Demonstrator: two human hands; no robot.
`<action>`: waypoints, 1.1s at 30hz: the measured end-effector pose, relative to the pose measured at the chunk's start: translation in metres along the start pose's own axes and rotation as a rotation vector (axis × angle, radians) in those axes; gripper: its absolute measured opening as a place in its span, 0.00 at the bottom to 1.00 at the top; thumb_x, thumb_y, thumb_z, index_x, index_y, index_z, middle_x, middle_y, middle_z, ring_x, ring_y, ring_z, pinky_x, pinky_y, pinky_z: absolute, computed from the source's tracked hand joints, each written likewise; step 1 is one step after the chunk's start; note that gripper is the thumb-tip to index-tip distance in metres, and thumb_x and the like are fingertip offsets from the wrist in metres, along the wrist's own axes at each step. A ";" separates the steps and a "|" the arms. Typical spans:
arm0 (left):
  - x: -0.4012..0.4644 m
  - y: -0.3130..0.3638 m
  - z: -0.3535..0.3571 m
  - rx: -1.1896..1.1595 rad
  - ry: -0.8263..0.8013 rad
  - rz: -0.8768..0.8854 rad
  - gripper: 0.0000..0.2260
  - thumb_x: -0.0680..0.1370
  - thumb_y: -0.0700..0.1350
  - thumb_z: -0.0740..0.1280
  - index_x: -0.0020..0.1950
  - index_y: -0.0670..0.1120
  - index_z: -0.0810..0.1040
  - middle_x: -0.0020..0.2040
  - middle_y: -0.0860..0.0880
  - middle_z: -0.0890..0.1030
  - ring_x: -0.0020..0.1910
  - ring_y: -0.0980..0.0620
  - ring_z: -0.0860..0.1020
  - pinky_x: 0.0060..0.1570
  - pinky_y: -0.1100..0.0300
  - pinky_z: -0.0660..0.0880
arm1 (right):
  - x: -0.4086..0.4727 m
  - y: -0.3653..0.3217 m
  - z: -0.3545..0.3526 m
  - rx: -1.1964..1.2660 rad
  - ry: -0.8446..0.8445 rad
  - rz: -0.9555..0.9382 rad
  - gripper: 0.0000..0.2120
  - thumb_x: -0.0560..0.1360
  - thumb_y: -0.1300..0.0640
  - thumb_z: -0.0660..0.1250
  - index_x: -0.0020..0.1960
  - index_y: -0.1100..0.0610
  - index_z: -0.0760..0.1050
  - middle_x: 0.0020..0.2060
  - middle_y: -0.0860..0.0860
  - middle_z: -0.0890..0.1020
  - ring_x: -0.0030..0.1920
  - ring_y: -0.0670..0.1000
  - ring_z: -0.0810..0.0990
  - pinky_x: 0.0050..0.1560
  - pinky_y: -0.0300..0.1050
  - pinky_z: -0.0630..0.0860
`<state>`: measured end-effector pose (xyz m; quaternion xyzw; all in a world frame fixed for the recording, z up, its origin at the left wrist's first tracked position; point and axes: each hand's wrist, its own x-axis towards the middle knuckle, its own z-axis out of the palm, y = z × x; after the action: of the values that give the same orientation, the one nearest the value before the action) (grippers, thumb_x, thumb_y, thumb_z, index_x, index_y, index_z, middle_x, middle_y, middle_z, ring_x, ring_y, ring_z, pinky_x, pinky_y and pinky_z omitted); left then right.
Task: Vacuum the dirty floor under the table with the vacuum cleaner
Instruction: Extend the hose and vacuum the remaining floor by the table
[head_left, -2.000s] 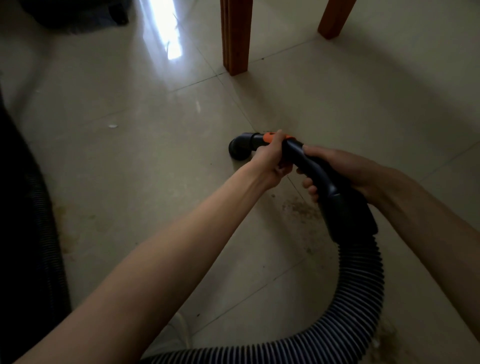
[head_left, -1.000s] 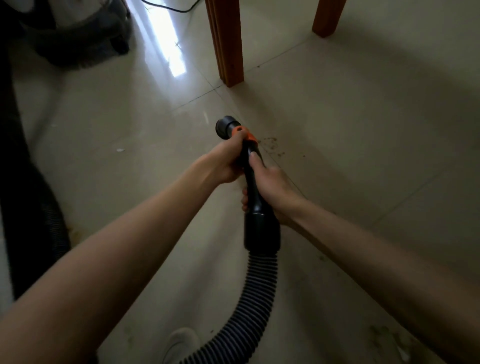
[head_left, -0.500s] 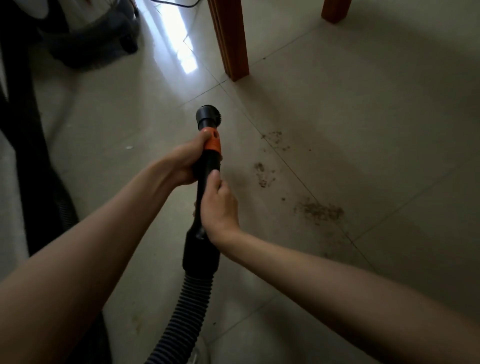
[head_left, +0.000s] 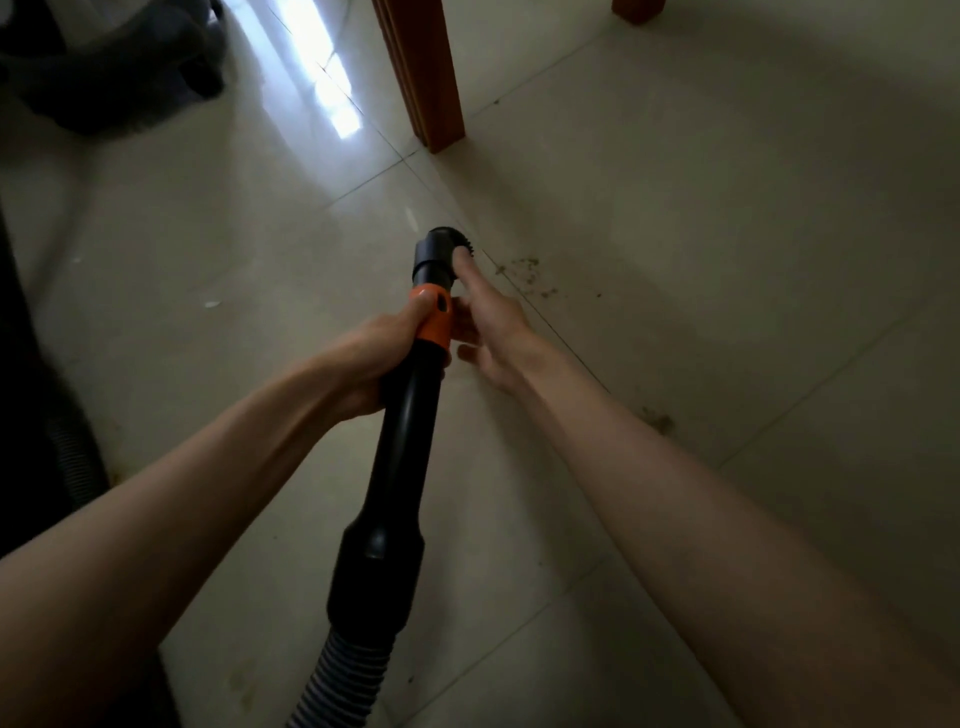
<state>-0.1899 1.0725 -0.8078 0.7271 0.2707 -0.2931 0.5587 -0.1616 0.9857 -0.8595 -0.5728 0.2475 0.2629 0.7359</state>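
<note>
I see left hand (head_left: 382, 358) gripping wand (head_left: 410, 410) at orange collar; right hand (head_left: 488, 332) spread loose, one finger touching nozzle (head_left: 441, 254), frame centre. Dirt (head_left: 524, 275) right of nozzle, second patch (head_left: 657, 418) lower right, near table leg (head_left: 426, 78). I judge vacuuming barely begun.

A black wand (head_left: 402, 431) with an orange collar (head_left: 432, 318) and ribbed hose (head_left: 340, 686) is pointed at the floor (head_left: 675, 234); brown dirt (head_left: 524, 273) is scattered just beside the nozzle (head_left: 439, 252).
</note>
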 end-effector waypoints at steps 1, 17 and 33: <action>0.001 -0.002 0.002 0.024 0.001 -0.006 0.19 0.81 0.57 0.54 0.48 0.42 0.72 0.37 0.45 0.75 0.32 0.52 0.74 0.27 0.65 0.74 | 0.006 0.000 0.003 0.028 0.010 0.013 0.27 0.75 0.39 0.63 0.60 0.61 0.76 0.50 0.55 0.80 0.49 0.53 0.76 0.47 0.50 0.75; 0.012 -0.018 0.027 -0.025 -0.107 -0.045 0.24 0.80 0.60 0.53 0.43 0.40 0.72 0.32 0.45 0.72 0.27 0.52 0.71 0.24 0.65 0.72 | 0.032 0.015 -0.005 0.110 0.087 0.121 0.19 0.80 0.54 0.58 0.64 0.67 0.71 0.37 0.54 0.74 0.35 0.52 0.74 0.35 0.44 0.73; 0.030 0.008 0.031 0.010 -0.119 -0.090 0.27 0.79 0.64 0.50 0.48 0.40 0.72 0.31 0.45 0.73 0.26 0.51 0.73 0.25 0.64 0.73 | 0.088 -0.007 -0.010 0.221 0.001 0.094 0.17 0.81 0.54 0.55 0.48 0.68 0.73 0.40 0.61 0.75 0.40 0.56 0.75 0.53 0.54 0.76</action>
<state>-0.1672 1.0430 -0.8308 0.6984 0.2681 -0.3621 0.5561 -0.0931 0.9834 -0.9153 -0.4762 0.3017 0.2679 0.7813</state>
